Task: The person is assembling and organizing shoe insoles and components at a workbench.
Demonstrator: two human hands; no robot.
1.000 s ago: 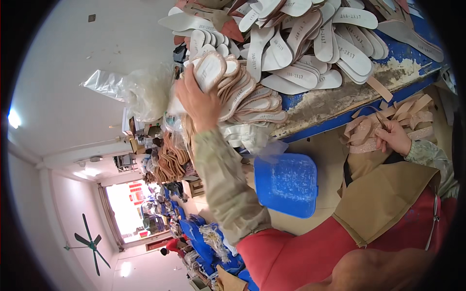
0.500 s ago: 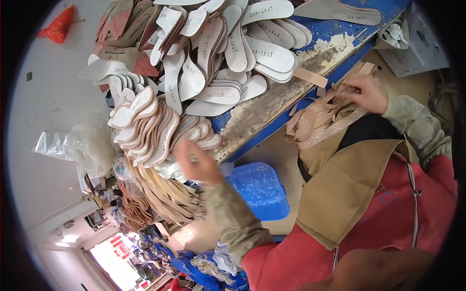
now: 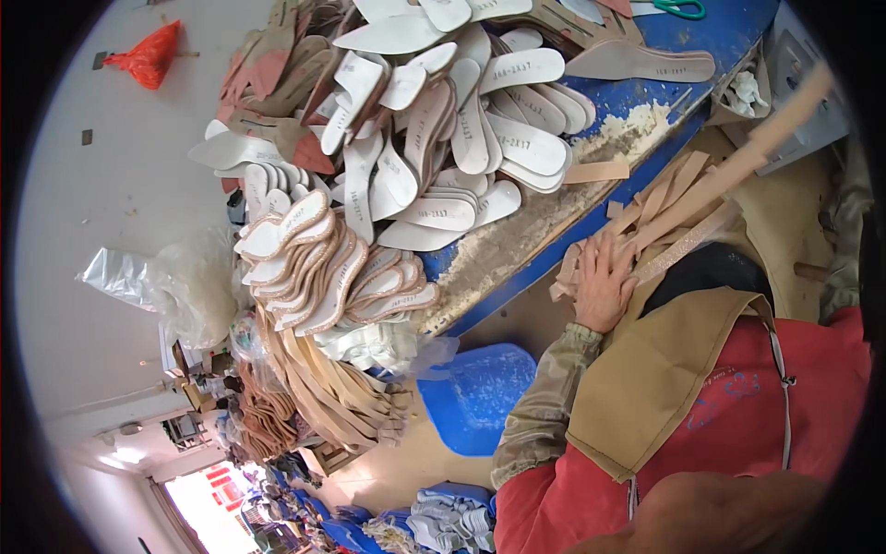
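My left hand [image 3: 604, 282] lies flat, fingers stretched out, on a bundle of tan strips [image 3: 678, 189] across my lap. One long tan strip [image 3: 738, 157] rises from beside its fingertips toward the upper right, blurred at its far end. A glittery strip [image 3: 688, 245] lies in the same bundle. Only the sleeve of my right arm [image 3: 844, 245] shows at the right rim; the right hand is out of the picture. A brown apron [image 3: 646, 379] covers my lap and front.
White printed insoles [image 3: 526, 143] are heaped on the worn blue table [image 3: 637, 115], with glitter-edged soles [image 3: 291, 263] at its near left. More tan strips [image 3: 332, 379] hang below those. A blue stool [image 3: 475, 397] stands beside me. Green-handled scissors [image 3: 681, 8] lie at the far edge.
My left hand has moved right from beside the soles onto the strip bundle. My right hand has left the picture, and one long strip now stretches up to the right.
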